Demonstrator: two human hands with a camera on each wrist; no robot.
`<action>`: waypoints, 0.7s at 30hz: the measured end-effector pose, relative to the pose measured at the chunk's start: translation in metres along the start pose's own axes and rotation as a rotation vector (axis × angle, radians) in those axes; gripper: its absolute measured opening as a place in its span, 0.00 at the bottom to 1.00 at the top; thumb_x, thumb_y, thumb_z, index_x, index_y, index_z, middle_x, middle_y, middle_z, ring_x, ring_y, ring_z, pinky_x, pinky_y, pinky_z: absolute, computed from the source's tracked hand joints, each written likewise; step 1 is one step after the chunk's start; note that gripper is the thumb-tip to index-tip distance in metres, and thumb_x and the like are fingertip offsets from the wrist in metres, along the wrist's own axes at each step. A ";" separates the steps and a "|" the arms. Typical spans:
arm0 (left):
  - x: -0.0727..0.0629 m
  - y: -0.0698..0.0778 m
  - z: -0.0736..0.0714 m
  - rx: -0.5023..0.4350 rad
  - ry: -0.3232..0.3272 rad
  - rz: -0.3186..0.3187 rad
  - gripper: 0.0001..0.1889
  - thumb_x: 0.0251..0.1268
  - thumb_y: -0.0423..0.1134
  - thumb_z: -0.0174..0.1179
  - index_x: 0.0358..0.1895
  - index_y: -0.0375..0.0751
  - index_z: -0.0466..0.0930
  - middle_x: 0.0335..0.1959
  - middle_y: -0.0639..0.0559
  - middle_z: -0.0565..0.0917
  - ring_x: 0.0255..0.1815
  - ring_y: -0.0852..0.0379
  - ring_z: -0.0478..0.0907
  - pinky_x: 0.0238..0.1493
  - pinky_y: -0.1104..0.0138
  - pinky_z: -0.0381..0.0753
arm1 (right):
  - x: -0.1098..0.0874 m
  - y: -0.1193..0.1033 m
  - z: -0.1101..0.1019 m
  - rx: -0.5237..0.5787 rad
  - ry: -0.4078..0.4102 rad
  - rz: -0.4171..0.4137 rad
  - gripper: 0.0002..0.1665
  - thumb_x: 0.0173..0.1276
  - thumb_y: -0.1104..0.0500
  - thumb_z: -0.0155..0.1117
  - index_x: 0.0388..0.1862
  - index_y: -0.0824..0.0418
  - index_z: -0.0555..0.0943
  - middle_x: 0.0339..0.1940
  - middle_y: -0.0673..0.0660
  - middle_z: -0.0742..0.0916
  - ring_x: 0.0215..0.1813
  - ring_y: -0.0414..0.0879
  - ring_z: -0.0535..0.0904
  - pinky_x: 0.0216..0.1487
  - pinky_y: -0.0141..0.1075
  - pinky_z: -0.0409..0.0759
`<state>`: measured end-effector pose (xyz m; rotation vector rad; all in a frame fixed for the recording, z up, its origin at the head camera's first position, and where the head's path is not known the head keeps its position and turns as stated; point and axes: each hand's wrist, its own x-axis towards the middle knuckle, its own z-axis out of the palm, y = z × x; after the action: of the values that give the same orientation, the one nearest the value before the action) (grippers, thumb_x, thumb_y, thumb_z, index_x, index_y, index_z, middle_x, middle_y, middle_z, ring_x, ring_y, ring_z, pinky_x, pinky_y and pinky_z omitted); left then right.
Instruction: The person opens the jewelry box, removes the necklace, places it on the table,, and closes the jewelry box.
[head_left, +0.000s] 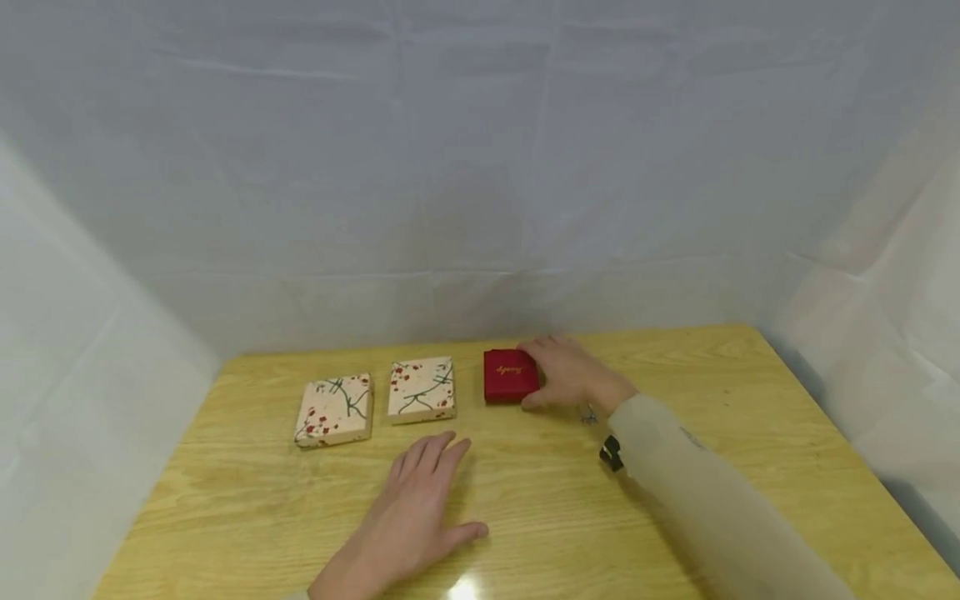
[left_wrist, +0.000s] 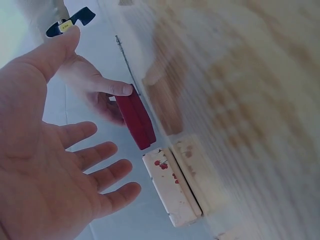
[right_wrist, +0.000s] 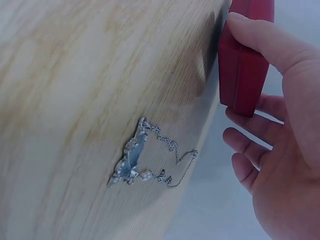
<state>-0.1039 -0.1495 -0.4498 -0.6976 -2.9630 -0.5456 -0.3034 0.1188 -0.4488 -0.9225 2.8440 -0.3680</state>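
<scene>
A small red jewelry box [head_left: 510, 375] with gold lettering on its lid rests near the table's back edge. My right hand [head_left: 573, 375] grips its right side, thumb in front and fingers behind; the right wrist view shows the thumb on one face of the box [right_wrist: 245, 75]. Beside that hand lies a silver necklace [right_wrist: 131, 157] with a chain and an ornate pendant, mostly covered by the arm in the head view. My left hand [head_left: 412, 508] hovers over the table's front middle, fingers spread, holding nothing.
Two cream boxes with a red blossom pattern, a middle one [head_left: 422, 390] and a left one [head_left: 334, 410], sit left of the red box. A small black object [head_left: 611, 452] shows at the right wrist. White sheeting [head_left: 480, 208] encloses the wooden table [head_left: 750, 400] behind and at the sides.
</scene>
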 end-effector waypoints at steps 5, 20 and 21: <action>-0.001 0.000 0.002 -0.008 0.000 -0.003 0.53 0.55 0.66 0.77 0.79 0.41 0.66 0.78 0.39 0.67 0.77 0.36 0.63 0.76 0.38 0.63 | 0.001 0.001 0.001 -0.007 -0.016 0.001 0.59 0.61 0.37 0.80 0.82 0.62 0.66 0.77 0.63 0.76 0.76 0.60 0.68 0.80 0.56 0.63; 0.000 -0.002 0.002 -0.009 -0.007 -0.017 0.54 0.55 0.67 0.77 0.80 0.41 0.66 0.78 0.39 0.67 0.78 0.36 0.62 0.77 0.38 0.62 | 0.000 0.000 0.002 0.052 -0.063 0.052 0.67 0.60 0.37 0.81 0.87 0.60 0.56 0.83 0.64 0.68 0.83 0.62 0.59 0.82 0.57 0.57; 0.000 -0.002 0.002 -0.007 -0.003 -0.018 0.54 0.55 0.67 0.77 0.80 0.40 0.66 0.78 0.39 0.67 0.78 0.36 0.62 0.77 0.38 0.62 | -0.001 0.000 0.002 0.051 -0.056 0.046 0.68 0.60 0.37 0.81 0.87 0.60 0.56 0.83 0.65 0.68 0.83 0.62 0.60 0.82 0.58 0.58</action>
<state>-0.1047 -0.1507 -0.4526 -0.6742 -2.9744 -0.5576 -0.3020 0.1189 -0.4511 -0.8426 2.7862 -0.4008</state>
